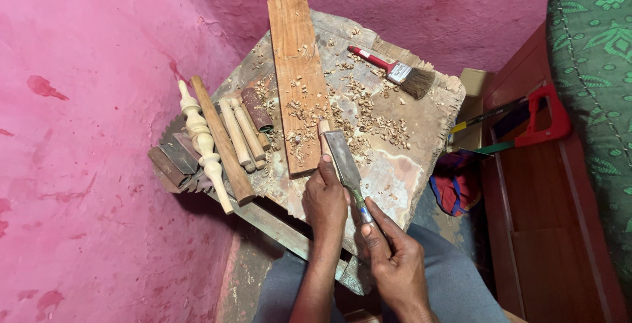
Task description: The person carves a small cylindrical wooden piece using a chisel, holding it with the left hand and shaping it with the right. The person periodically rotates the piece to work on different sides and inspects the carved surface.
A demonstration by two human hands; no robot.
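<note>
- Chisel (343,160), broad flat blade, lies angled on the worn bench top (421,109); its tip meets a small pale wooden piece (324,140) beside the lower end of the reddish plank (297,76).
- Left hand (325,199) presses on the pale piece and the blade's side, fingers bent around them; thumb sits close to the cutting edge.
- Right hand (394,257) is clenched around the chisel's green-and-blue handle (361,208), near the bench edge.
- Risk, judged: if the blade skids off the small piece, the left fingers lie directly in its path; the piece is held only by hand, no clamp visible.
- Risk: loose wood chips (368,122) under the work could let it roll or slide.
- Risk: turned spindle (201,142) and dowels (240,135) rest at the bench's left edge, near the pink wall (79,132); a jolt could send them off.
- Paintbrush (395,71) lies well apart, at the far side.
</note>
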